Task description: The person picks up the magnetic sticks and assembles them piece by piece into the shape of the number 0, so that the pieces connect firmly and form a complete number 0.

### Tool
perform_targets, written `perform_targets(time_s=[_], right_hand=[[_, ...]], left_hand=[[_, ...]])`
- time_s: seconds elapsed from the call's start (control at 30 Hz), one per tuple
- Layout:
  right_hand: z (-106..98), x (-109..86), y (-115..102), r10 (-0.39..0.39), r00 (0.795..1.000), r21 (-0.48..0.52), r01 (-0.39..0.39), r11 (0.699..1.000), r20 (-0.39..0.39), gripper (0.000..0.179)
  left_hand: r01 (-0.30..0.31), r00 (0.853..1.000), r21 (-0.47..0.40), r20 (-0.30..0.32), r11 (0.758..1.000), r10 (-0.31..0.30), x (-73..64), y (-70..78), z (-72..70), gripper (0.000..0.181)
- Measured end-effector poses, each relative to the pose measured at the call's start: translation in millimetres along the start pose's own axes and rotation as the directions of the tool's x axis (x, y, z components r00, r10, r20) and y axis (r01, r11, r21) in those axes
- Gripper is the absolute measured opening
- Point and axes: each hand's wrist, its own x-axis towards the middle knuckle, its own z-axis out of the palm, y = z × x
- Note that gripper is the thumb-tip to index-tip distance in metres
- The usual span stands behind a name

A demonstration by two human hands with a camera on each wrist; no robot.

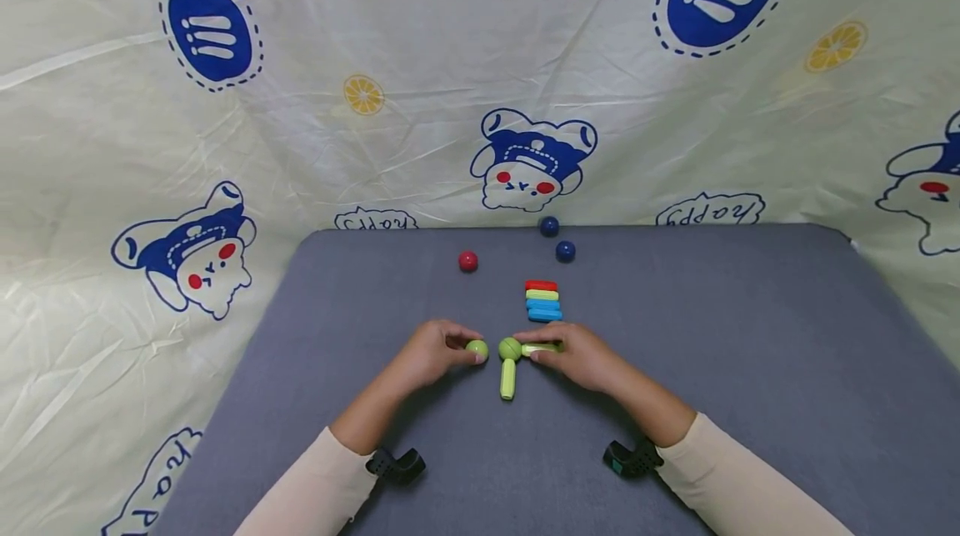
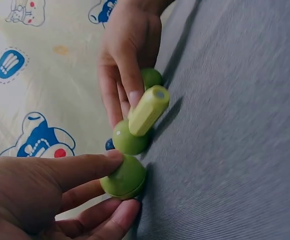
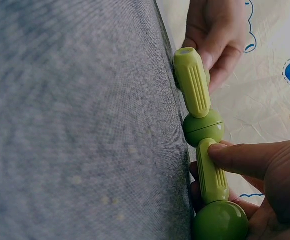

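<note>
Nr mid table (image 1: 712, 311), a green ball (image 1: 477, 348) is pinched by L hand (image 1: 437, 351) just beside a joined ball (image 1: 510, 349), whose side stick (image 3: 213, 177) is gripped by R hand (image 1: 577, 355), prob. for steadiness.

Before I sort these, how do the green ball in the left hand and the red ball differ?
The green ball is pinched by the left hand; the red ball sits untouched. The green ball is nearer the head camera, the red ball nearer the far edge of the grey tabletop. Both are round.
</note>
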Motion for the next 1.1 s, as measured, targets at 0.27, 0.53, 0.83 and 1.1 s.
perform_targets(time_s=[0.27, 0.53, 0.83, 1.1], right_hand=[[0, 0.6, 0, -0.002, 1.0, -0.011, 0.002, 1.0, -0.008, 0.031], [1, -0.2, 0, -0.008, 1.0, -0.012, 0.008, 1.0, -0.019, 0.031], [1, -0.1, 2, -0.027, 0.999, -0.015, 0.027, 1.0, -0.017, 0.031], [1, 0.7, 2, -0.039, 0.999, -0.021, 0.039, 0.999, -0.008, 0.03]], left_hand=[[0.002, 0.996, -0.059, 0.093, 0.998, 0.003, -35.1, 4.7, 8.1, 0.024], [0.025, 0.988, -0.083, 0.156, 0.996, -0.012, -55.5, 15.1, 20.8, 0.027], [0.016, 0.987, -0.104, 0.161, 0.994, 0.0, -55.7, 21.3, 33.6, 0.032], [0.003, 0.992, -0.128, 0.126, 0.992, 0.013, -52.4, 18.5, 38.6, 0.032]])
